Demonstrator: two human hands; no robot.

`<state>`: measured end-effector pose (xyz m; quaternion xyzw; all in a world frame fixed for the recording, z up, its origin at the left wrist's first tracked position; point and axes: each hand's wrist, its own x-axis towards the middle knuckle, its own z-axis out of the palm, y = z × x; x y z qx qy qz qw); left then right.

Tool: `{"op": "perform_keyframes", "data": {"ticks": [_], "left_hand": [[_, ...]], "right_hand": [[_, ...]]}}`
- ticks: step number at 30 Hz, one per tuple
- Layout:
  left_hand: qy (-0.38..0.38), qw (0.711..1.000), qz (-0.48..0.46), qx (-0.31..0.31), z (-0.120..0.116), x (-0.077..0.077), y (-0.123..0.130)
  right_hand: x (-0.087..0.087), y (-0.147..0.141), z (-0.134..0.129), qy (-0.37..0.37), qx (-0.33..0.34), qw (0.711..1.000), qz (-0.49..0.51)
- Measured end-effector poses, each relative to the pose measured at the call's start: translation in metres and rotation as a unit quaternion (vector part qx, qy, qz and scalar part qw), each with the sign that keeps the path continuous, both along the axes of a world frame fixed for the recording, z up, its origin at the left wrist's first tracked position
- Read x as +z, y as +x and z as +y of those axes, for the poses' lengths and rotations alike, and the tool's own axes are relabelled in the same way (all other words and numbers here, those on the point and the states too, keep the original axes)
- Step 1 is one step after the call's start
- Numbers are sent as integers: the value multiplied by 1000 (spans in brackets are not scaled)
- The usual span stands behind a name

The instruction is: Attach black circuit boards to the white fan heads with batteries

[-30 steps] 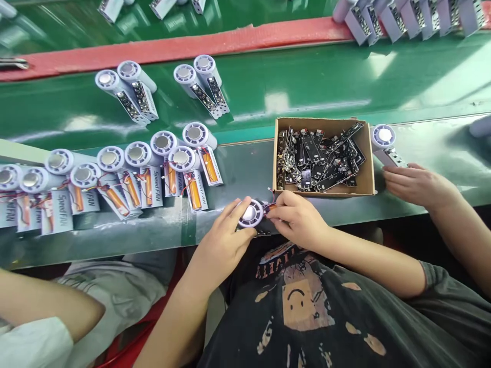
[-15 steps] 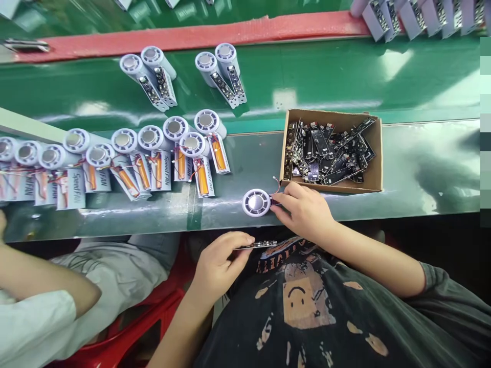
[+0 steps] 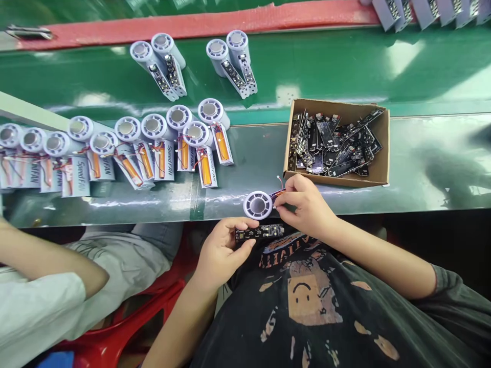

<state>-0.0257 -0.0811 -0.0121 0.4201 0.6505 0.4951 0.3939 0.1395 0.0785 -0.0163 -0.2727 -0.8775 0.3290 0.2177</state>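
Note:
My left hand [image 3: 224, 250] grips a narrow black circuit board [image 3: 261, 232] by its left end, its component side turned up, just below the bench edge. Right above the board, a small lilac fan [image 3: 258, 205] sits at the front edge of the bench with its round silver end facing up. Thin wires [image 3: 278, 194] come out from its right side. My right hand [image 3: 307, 204] is closed in a pinch on these wires; a small white plug shows at the fingertips.
Behind my right hand stands a cardboard box [image 3: 337, 179] full of loose black circuit boards. Several lilac fans with orange batteries [image 3: 206, 167] line the bench at left. Finished-looking fans [image 3: 164, 66] stand on the green belt, before a red strip [image 3: 207, 20]. A co-worker's arm [image 3: 49, 255] is at left.
My left hand has raised the circuit board toward the fan and tilted its component face into view. My right hand's fingers have shifted on the wires beside the fan.

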Motion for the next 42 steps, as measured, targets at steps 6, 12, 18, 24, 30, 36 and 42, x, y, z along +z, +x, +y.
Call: {"op": "perform_keyframes", "data": {"ticks": [6,12,18,24,30,36,42], "left_hand": [[26,995,-101,2,3,-5,1],[7,970,-245,3,7,-1,17],[7,976,-217,-14,12,5,29],[35,953,301,-16,31,2,25],[62,942,326,-47,40,-18,11],[48,976,207,42,35,-26,13],[9,981,177,84,34,-27,12]], "right_hand": [[7,-1,0,-6,2,999,-49],[3,0,-4,-12,-2,999,-45],[0,-3,-10,25,6,999,-40],[-2,-9,-16,86,26,994,-56],[-1,-11,-12,87,50,992,-72],[2,-16,-10,125,63,986,-88],[-4,-17,-13,166,46,983,-68]]}}
